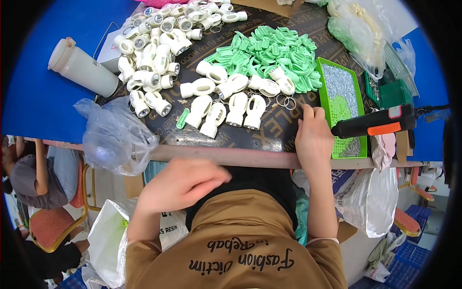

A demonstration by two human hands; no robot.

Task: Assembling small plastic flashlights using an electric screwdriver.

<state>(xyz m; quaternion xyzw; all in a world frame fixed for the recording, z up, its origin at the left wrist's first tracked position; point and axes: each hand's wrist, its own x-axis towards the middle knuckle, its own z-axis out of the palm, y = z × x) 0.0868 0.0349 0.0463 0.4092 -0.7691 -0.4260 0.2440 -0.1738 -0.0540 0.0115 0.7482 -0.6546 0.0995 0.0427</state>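
Note:
My left hand (192, 182) hovers over my lap by the table's front edge; its fingers look bent but are smeared by motion. On the table's right side, my right hand (315, 135) rests with curled fingers beside a lime-green tray (360, 115) of small silver screws. Whatever those fingers hold, if anything, is hidden. In front of me several white mini flashlights (237, 110) with key rings lie in loose rows. One small green plastic piece (182, 118) sits apart at their left. A black electric screwdriver (375, 122) with an orange lever lies across the tray.
Behind the rows is a heap of green plastic pieces (269, 53); more white flashlights (159, 53) pile at the back left. A white bottle (82, 67) and a clear plastic bag (118, 137) stand left. Plastic bags (358, 29) fill the back right. Another person (41, 168) sits at far left.

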